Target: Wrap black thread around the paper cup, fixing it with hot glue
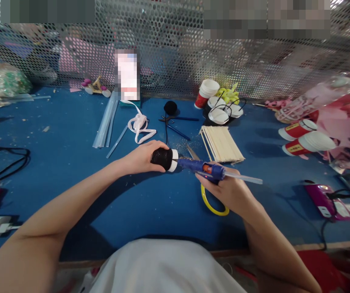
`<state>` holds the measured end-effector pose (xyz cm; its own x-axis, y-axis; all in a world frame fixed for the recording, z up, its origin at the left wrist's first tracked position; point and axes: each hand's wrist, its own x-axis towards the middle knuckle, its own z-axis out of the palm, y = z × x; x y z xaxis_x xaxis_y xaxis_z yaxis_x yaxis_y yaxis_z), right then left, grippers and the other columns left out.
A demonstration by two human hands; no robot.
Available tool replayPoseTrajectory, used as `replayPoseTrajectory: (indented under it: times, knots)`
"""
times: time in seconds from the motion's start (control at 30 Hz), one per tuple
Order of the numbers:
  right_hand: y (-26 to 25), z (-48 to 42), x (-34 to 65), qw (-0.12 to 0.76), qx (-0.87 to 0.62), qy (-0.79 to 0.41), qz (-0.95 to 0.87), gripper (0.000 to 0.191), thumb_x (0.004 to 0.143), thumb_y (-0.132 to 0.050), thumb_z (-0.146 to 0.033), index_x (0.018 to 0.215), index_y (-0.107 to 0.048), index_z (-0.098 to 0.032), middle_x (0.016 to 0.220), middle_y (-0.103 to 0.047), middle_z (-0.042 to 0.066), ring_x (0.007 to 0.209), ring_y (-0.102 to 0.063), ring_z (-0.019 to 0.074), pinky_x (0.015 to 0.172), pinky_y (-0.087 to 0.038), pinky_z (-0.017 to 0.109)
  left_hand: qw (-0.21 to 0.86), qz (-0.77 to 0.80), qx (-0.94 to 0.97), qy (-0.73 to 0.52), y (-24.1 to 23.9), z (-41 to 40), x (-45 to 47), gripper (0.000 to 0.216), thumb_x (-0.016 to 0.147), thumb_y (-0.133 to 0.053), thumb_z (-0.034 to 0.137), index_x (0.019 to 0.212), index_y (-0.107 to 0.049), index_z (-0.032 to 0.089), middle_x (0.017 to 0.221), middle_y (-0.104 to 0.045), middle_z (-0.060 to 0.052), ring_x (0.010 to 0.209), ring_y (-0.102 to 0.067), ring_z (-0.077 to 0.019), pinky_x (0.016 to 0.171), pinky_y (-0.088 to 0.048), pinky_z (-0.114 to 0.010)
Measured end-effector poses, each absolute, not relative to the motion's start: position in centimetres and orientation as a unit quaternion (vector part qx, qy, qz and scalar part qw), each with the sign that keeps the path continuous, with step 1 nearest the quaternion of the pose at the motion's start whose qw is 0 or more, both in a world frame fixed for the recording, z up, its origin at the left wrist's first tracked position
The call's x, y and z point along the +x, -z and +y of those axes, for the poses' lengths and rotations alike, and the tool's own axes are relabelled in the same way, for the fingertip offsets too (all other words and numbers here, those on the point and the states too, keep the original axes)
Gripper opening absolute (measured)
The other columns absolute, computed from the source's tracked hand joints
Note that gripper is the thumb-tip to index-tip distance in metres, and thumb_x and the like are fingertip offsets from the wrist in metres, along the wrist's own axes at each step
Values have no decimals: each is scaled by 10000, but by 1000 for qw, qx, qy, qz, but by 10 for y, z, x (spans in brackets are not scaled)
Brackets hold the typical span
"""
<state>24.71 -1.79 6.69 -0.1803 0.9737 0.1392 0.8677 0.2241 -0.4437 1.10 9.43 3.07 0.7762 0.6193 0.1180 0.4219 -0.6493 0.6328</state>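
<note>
My left hand [141, 156] grips a small paper cup [165, 159] lying sideways, wrapped in black with a white rim facing right. My right hand [228, 189] holds a blue glue gun [201, 167] whose nozzle points left and touches the cup's rim. A clear glue stick [245, 178] sticks out of the gun's back toward the right. Both hands hover just above the blue table [71, 134], near its middle.
A stack of wooden sticks [222, 143] lies just behind the gun, scissors with a yellow handle [213, 205] under my right hand. Clear glue sticks [106, 120], white ribbon [140, 126], black yarn ball [170, 108] and paper cups [208, 91] sit farther back. Red cups [303, 144] lie right; a metal mesh wall [175, 53] stands behind.
</note>
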Motion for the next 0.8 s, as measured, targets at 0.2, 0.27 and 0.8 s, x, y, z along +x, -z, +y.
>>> replayPoseTrajectory:
  times: [0.2,0.27,0.8]
  knots:
    - [-73,-19,246,198,-602,-145,-760,153,783,-495,-272,795,-629,-198,559,-579,30,487,-573,162,443,-425,259,303,288,893,-165,-32,93,11,535,646,-713,353,1101,-468,216,1101,-548,-41,1007,-531,-219,859,-426,-334]
    - [-75,-20,247,195,-592,-151,-767,153,787,-487,-270,787,-625,-205,532,-567,20,466,-560,158,433,-416,258,305,294,891,-160,-32,93,11,533,646,-712,356,1099,-469,218,1105,-547,-42,1013,-529,-225,872,-422,-344]
    - [-68,-21,250,202,-597,-109,-768,203,802,-466,-317,785,-617,-183,579,-599,41,523,-582,166,490,-447,262,311,261,898,-166,-29,93,11,542,654,-709,304,1125,-455,221,1133,-517,-57,1052,-506,-226,912,-414,-378]
